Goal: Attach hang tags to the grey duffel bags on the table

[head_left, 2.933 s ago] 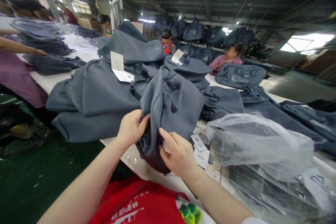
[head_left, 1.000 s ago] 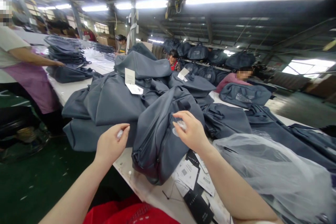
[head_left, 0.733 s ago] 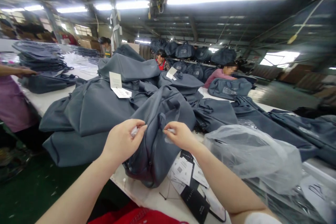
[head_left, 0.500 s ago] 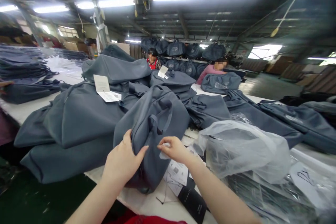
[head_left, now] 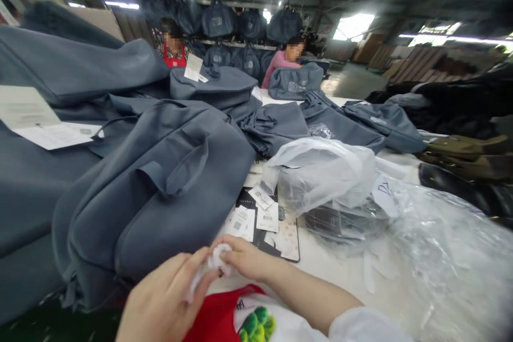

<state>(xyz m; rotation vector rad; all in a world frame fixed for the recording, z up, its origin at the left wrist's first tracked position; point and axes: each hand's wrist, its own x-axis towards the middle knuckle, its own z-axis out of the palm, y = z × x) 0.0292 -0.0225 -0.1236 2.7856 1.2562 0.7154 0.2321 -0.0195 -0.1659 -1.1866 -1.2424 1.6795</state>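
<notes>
Pinching a small crumpled white piece (head_left: pixel 221 257) between thumb and fingers, the right hand (head_left: pixel 245 259) is meeting the left hand (head_left: pixel 162 295) close to the near edge of the worktop (head_left: pixel 332 280), in front of a red apron (head_left: pixel 218 312). The left hand is also clamping on white material; whether it is holding the same piece or another one, I cannot tell, because the fingers are covering it.

Going outward, a grey-blue bag (head_left: pixel 188 208) is lying forward and to the left of both hands, with its front end reaching toward the near edge of the worktop. Its long axis is running aslant, from near left to far right, as far as the soft shape is letting me judge. The left hand is standing nearer to it, before its lower side; whether they are touching, the view is not showing. The right hand is being farther from the bag, and white cards (head_left: pixel 267 216) are lying just beyond this hand.

More to the right, a translucent plastic bag (head_left: pixel 320 171) is resting on the worktop, and clear wrapping (head_left: pixel 444 256) is spreading toward the right edge. Other bags (head_left: pixel 80 64) are piling up behind, on the left. Toward the far edge, a person in red (head_left: pixel 175 57) and a person with a pink sleeve (head_left: pixel 276 67) are appearing.
</notes>
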